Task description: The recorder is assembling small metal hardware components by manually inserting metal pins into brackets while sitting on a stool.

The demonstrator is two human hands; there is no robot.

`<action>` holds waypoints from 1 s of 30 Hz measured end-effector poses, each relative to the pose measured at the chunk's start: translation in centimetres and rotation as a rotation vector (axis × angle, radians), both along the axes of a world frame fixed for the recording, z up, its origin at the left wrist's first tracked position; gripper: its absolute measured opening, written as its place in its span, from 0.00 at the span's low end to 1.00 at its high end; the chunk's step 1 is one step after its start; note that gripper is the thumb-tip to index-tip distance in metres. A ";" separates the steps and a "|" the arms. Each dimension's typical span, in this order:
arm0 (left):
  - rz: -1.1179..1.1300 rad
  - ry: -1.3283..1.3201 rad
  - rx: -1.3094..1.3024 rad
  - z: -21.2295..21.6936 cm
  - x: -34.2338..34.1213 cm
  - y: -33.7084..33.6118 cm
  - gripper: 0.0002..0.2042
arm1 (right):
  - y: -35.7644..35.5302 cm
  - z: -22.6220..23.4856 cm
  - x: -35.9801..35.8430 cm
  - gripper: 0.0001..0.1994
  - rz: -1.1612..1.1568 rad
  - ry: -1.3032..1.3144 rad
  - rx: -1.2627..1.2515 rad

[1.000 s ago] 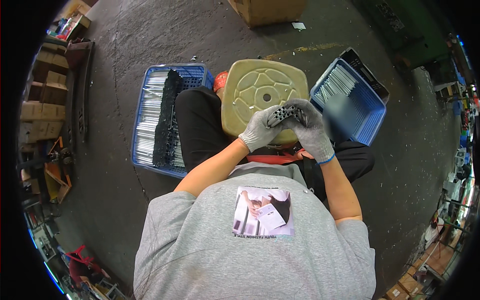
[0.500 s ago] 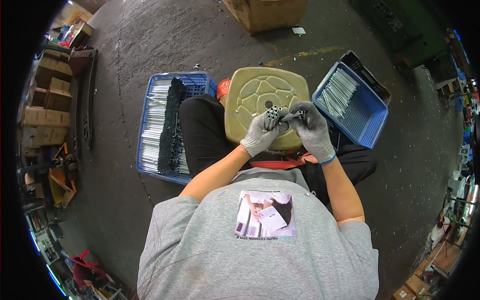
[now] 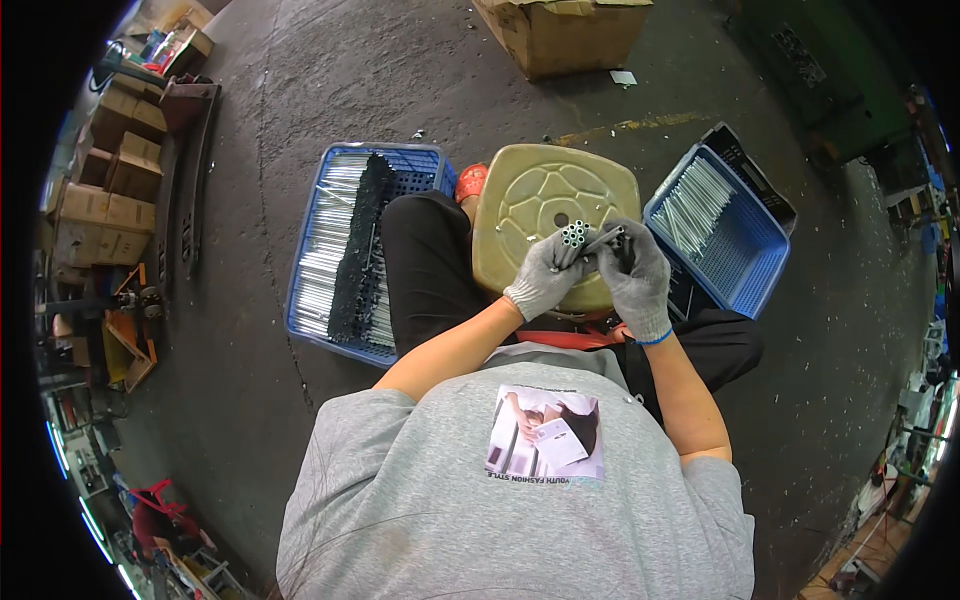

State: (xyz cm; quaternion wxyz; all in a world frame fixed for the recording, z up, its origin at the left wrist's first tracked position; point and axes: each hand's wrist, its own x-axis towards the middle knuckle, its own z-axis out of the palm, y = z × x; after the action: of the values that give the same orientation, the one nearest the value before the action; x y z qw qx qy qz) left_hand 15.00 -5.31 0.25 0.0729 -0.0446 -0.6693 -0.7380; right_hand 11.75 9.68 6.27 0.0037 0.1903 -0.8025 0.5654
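Observation:
Both my hands wear grey knit gloves and meet over a tan plastic stool (image 3: pixel 530 205) in front of me. My left hand (image 3: pixel 545 280) grips a small bundle of short metal tubes (image 3: pixel 574 236), their open ends facing up. My right hand (image 3: pixel 632 275) pinches one thin dark rod (image 3: pixel 606 239) whose tip touches the bundle. A blue crate (image 3: pixel 355 250) at my left holds many silver tubes and a strip of black parts. Another blue crate (image 3: pixel 725 240) at my right holds more silver tubes.
A cardboard box (image 3: pixel 560 35) stands on the concrete floor ahead. Stacked cartons and metal clutter (image 3: pixel 100 190) line the left side. A black crate (image 3: pixel 760 175) sits behind the right blue crate. My legs in black trousers (image 3: pixel 430 270) lie between the crates.
The view has shifted slightly. My hands stay together over the stool; the right hand now holds a single rod against the bundle in the left hand.

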 end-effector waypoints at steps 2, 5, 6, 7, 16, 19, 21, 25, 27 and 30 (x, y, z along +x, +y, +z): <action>0.027 0.013 -0.007 -0.5 0.0 0.2 0.15 | -0.4 -0.2 0.0 0.18 -0.068 0.088 -0.019; 0.066 0.032 -0.023 -1.3 -0.1 0.4 0.14 | -1.2 -0.6 -0.1 0.18 -0.125 0.181 -0.050; 0.084 0.005 -0.029 -1.5 -0.1 0.4 0.13 | -1.4 -0.7 0.0 0.17 -0.130 0.140 -0.079; 0.101 -0.023 -0.034 -1.7 -0.1 0.4 0.11 | -1.5 -0.8 0.1 0.17 -0.136 0.099 -0.106; 0.083 -0.069 -0.089 -0.3 0.0 -0.1 0.06 | -0.7 -1.5 0.0 0.15 -0.059 -0.003 -0.204; 0.112 -0.031 -0.074 0.0 0.0 -0.2 0.06 | -0.7 -1.6 -0.4 0.14 -0.007 0.066 -0.258; 0.120 -0.061 -0.053 -0.2 -0.2 0.0 0.06 | -0.7 -1.2 -0.4 0.14 -0.078 0.096 -0.210; 0.160 0.029 0.156 -1.1 -0.4 1.1 0.06 | -0.5 0.9 0.5 0.14 -0.265 0.266 0.032; 0.195 0.121 0.188 -1.3 -0.5 1.2 0.07 | -0.8 2.3 1.2 0.15 -0.215 0.303 0.097; 0.230 0.175 -0.115 -1.2 0.1 0.9 0.12 | -2.0 3.8 1.6 0.12 -0.176 0.132 0.193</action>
State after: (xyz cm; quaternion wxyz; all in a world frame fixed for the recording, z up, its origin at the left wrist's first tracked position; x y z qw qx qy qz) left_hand 15.10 -4.46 -0.98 0.2124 -0.0361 -0.7022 -0.6786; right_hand 13.36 7.64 10.05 0.0874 0.1555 -0.8649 0.4692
